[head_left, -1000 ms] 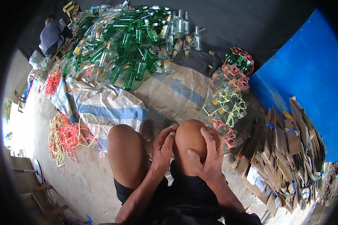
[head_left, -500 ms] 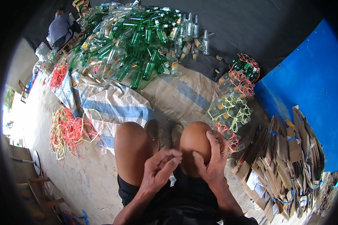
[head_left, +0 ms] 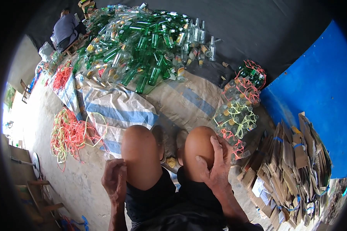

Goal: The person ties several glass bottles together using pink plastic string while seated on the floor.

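Observation:
My left hand (head_left: 115, 179) is beside the outer side of my left knee, with its fingers curled in toward the thumb. Whatever it may hold is hidden inside the curl. Resting on my right knee is my right hand (head_left: 216, 165), its thumb and fingers spread apart and nothing in its grasp. A small yellowish lump (head_left: 170, 161) lies on the floor between my feet. Past my right knee stand clear bottles (head_left: 235, 115) bundled with pink and yellow-green cord. A blue-striped white woven sack (head_left: 119, 106) lies spread in front of my left knee.
A large heap of green and clear bottles (head_left: 142, 50) covers the far floor. Tangled pink and yellow cord (head_left: 71, 133) lies at left. Flattened cardboard (head_left: 289, 169) is stacked at right by a blue panel (head_left: 312, 96). A person (head_left: 67, 29) sits bent over at far left.
My left hand has moved left, from between my knees to outside my left knee. My right hand stays on the right knee. The yellowish lump between my feet now shows.

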Tool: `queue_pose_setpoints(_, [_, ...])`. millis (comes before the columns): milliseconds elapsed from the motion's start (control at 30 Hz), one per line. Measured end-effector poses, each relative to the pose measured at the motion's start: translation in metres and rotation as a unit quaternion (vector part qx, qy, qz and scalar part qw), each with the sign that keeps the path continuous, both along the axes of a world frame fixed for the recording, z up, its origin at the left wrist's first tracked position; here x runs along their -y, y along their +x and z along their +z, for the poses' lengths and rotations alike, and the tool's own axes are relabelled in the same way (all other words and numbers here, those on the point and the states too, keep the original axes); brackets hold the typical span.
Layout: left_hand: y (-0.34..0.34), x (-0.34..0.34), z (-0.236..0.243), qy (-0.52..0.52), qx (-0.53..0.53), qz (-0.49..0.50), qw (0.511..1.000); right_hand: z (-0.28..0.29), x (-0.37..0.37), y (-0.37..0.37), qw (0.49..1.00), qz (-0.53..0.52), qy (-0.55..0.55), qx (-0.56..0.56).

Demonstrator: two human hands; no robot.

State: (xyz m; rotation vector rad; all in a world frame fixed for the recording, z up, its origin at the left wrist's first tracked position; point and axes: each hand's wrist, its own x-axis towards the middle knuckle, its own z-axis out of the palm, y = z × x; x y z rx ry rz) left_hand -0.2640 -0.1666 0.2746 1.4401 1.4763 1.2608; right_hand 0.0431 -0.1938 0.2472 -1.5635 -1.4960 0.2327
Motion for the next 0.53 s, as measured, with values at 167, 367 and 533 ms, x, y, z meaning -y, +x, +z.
queue_pose_setpoints(167, [-0.026, 0.014, -0.022, -0.036, -0.022, 0.032, 0.999, 0.006, 0.003, -0.003, 1.0, -0.005, -0.018, 0.023])
queue_pose_setpoints(367, [-0.059, 0.034, -0.051, -0.101, 0.05, 0.115, 0.987, 0.024, 0.012, -0.009, 0.999, 0.006, -0.034, 0.033])
queue_pose_setpoints(533, [-0.063, 0.043, -0.072, -0.116, 0.078, 0.109, 0.984, 0.025, 0.018, -0.012, 0.999, 0.001, -0.034, 0.028])
